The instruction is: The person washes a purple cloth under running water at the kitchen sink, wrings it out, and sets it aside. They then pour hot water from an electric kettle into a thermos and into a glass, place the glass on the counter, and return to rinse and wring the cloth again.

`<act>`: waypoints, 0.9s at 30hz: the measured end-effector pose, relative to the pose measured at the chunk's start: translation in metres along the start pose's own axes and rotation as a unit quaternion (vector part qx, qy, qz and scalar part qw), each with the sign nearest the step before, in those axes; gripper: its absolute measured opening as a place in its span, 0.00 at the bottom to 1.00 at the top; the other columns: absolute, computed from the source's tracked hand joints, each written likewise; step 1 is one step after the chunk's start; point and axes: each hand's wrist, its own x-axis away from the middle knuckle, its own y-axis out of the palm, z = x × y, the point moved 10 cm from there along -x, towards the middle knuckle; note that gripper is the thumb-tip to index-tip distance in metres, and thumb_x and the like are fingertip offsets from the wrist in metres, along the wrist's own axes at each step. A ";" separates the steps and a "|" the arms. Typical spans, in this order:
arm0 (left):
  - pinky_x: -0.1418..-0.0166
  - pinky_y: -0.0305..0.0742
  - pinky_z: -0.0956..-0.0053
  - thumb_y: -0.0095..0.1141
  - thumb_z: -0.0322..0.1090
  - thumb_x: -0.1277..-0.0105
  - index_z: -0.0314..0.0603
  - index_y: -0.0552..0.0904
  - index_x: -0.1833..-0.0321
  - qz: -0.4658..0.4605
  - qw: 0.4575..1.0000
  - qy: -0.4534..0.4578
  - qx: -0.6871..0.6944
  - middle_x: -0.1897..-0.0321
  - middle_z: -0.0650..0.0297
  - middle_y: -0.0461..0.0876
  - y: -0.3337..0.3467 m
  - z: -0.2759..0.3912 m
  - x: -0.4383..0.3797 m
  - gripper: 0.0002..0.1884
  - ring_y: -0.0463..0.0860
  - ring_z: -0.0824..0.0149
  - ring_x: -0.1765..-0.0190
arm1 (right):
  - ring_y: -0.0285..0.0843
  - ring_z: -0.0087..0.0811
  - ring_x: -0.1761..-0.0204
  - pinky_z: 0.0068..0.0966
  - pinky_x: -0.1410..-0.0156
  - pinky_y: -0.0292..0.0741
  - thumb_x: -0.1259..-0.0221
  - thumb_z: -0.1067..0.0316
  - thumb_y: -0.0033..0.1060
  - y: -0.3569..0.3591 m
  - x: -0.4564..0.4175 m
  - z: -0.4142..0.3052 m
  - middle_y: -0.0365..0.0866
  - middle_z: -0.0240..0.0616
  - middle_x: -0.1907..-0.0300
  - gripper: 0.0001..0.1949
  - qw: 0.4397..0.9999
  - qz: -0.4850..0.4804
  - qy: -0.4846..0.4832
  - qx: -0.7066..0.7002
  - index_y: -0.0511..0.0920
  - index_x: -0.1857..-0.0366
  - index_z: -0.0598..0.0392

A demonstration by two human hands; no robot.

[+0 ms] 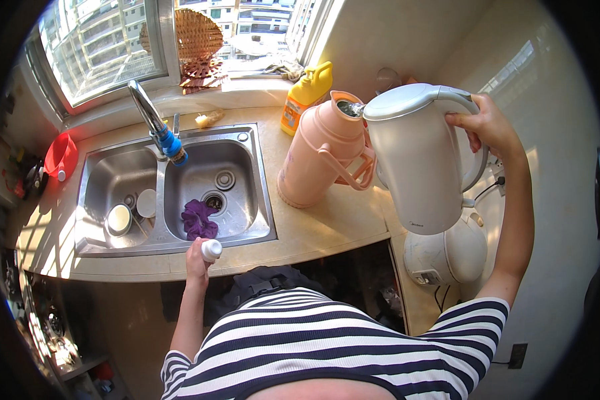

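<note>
My right hand (485,125) grips the handle of a white Midea electric kettle (415,165), raised over the counter. Water runs from the kettle's spout into the mouth of a pink thermos flask (317,150), which stands on the counter right of the sink. My left hand (197,262) holds a white stopper (211,250) at the sink's front edge. Just beyond that hand, a purple cloth (199,220) lies in the right basin beside the drain.
A steel double sink (267,220) has a faucet (147,107) with a blue filter; dishes (119,220) sit in its left basin. Behind the thermos is a yellow jug (307,97). A rice cooker (445,255) stands below the kettle. A red basin (61,155) is at the far left.
</note>
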 end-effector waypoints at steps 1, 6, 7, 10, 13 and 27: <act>0.73 0.68 0.79 0.40 0.49 0.28 0.42 0.78 0.62 0.000 1.000 0.000 0.001 0.74 0.64 0.79 0.000 0.000 0.000 0.19 0.78 0.71 0.74 | 0.60 0.18 0.93 0.18 0.87 0.61 0.49 0.64 0.68 0.000 -0.001 0.000 0.69 0.31 0.88 0.13 1.000 -0.001 0.000 0.002 0.78 0.68 0.62; 0.73 0.68 0.79 0.40 0.49 0.28 0.42 0.78 0.61 0.002 1.000 -0.003 0.006 0.74 0.64 0.80 0.001 0.002 0.003 0.19 0.78 0.71 0.74 | 0.60 0.18 0.93 0.19 0.87 0.61 0.49 0.63 0.68 0.000 0.000 -0.005 0.68 0.30 0.89 0.13 1.000 -0.006 0.003 0.009 0.78 0.69 0.62; 0.72 0.68 0.79 0.40 0.49 0.28 0.42 0.78 0.61 0.001 1.000 -0.001 0.007 0.74 0.64 0.80 0.002 0.002 0.003 0.19 0.78 0.71 0.74 | 0.60 0.18 0.93 0.19 0.87 0.61 0.49 0.63 0.68 0.000 -0.001 -0.005 0.68 0.30 0.89 0.13 1.000 -0.009 0.004 0.004 0.78 0.69 0.62; 0.73 0.68 0.79 0.40 0.49 0.28 0.42 0.78 0.61 -0.003 1.000 -0.003 0.011 0.74 0.64 0.80 0.001 0.001 0.004 0.19 0.78 0.71 0.74 | 0.61 0.18 0.93 0.19 0.88 0.62 0.49 0.63 0.68 -0.001 -0.004 -0.004 0.67 0.30 0.89 0.13 1.000 -0.015 0.007 0.005 0.77 0.69 0.62; 0.73 0.68 0.79 0.40 0.49 0.28 0.42 0.78 0.61 -0.001 1.000 -0.005 0.014 0.74 0.64 0.80 -0.003 -0.002 0.002 0.19 0.78 0.71 0.74 | 0.61 0.18 0.93 0.19 0.88 0.62 0.49 0.64 0.68 -0.001 -0.005 -0.005 0.67 0.30 0.89 0.13 1.000 -0.018 0.009 0.007 0.77 0.69 0.62; 0.74 0.67 0.79 0.40 0.50 0.28 0.42 0.78 0.62 -0.001 1.000 0.002 0.011 0.75 0.64 0.80 -0.001 -0.004 0.000 0.19 0.78 0.72 0.75 | 0.60 0.18 0.93 0.19 0.88 0.62 0.48 0.66 0.67 0.002 -0.005 -0.013 0.67 0.28 0.88 0.11 0.999 -0.040 0.006 0.009 0.77 0.68 0.63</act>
